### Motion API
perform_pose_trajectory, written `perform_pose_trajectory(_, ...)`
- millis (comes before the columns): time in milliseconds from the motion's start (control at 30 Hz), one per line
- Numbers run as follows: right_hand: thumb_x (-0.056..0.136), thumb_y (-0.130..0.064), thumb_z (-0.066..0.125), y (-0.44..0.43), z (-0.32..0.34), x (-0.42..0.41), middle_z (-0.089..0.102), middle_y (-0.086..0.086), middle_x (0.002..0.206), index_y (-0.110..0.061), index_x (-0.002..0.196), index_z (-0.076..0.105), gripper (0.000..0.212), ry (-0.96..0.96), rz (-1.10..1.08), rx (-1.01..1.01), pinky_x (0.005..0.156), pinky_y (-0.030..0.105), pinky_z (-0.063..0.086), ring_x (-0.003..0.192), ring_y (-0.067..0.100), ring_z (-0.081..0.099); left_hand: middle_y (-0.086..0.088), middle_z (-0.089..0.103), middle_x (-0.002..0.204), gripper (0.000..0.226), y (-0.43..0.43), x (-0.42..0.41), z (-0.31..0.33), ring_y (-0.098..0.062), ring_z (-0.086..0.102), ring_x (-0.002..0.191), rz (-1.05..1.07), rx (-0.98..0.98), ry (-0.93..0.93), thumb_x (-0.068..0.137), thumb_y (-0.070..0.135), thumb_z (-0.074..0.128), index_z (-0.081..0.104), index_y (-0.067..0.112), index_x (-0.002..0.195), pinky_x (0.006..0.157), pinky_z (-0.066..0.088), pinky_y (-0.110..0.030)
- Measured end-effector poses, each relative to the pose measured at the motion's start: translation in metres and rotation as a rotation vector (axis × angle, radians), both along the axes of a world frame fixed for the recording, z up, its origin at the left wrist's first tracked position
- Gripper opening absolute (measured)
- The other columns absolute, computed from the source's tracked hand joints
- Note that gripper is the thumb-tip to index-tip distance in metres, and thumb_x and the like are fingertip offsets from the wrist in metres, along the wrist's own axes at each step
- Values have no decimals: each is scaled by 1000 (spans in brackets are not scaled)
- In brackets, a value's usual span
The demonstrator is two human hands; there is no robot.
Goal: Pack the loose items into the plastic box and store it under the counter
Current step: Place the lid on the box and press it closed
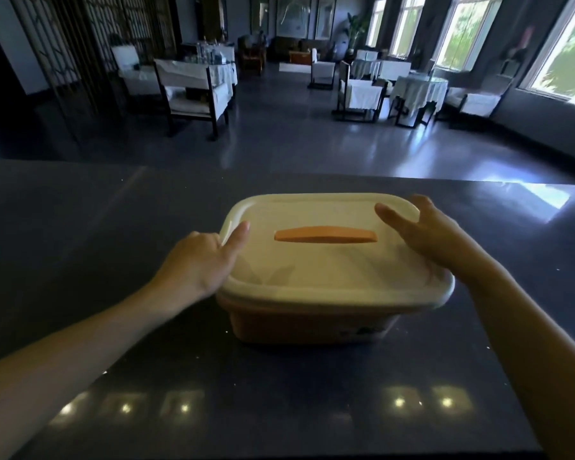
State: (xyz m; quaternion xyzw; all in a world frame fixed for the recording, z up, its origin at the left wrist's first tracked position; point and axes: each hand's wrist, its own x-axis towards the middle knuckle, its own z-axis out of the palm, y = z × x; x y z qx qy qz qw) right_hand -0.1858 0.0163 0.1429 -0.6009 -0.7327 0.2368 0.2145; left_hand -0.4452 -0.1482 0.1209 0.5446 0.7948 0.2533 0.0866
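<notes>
A plastic box (316,322) with an orange base, a closed cream lid (329,270) and an orange handle (326,234) sits on a dark glossy counter (80,244). The left hand (196,260) grips the lid's left rim, thumb on top. The right hand (432,230) curls its fingers over the far right corner. Counter spreads wide outside both hands, and its far edge runs just past the fingertips.

The box (312,323) sits upright on the dark counter (80,227), about midway across it, its body orange-brown with rounded corners. A cream lid (329,273) covers it fully, and a flat orange handle (326,234) lies lengthwise across the lid's middle.
</notes>
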Motion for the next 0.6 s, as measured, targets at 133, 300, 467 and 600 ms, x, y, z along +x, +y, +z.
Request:
perform_pose_trajectory(133, 74, -73, 45, 7, -23, 11, 40, 14, 143, -24, 143, 24, 88, 52, 39, -69, 92, 44, 40, 122, 35, 45, -11, 61, 83, 91, -2, 11, -9, -22, 58, 79, 68, -79, 62, 72, 75, 3, 65, 10, 88, 79, 47, -41)
perform_pose_trajectory(300, 73, -74, 46, 11, -42, 5, 44, 12, 140, -26, 141, 27, 85, 121, 57, -75, 80, 37, 39, 118, 32, 48, -10, 56, 88, 93, -1, 9, -10, -19, 56, 74, 112, -157, 159, 70, 75, 4, 64, 8, 92, 64, 43, -33)
perform_pose_trajectory(467, 68, -80, 41, 19, -47, -8, 37, 14, 142, -30, 142, 22, 91, 36, 66, -85, 89, 47, 43, 120, 36, 44, -6, 51, 83, 74, 6, 8, -14, -15, 52, 71, 116, -249, 218, 80, 69, 11, 58, 12, 76, 60, 37, -29)
perform_pose_trajectory(600, 74, -75, 42, 23, -50, -8, 35, 14, 143, -27, 143, 19, 87, 18, 38, -83, 86, 44, 43, 120, 35, 44, -2, 51, 78, 64, 10, 9, -12, -15, 52, 68, 117, -250, 236, 83, 68, 16, 52, 15, 79, 56, 36, -29)
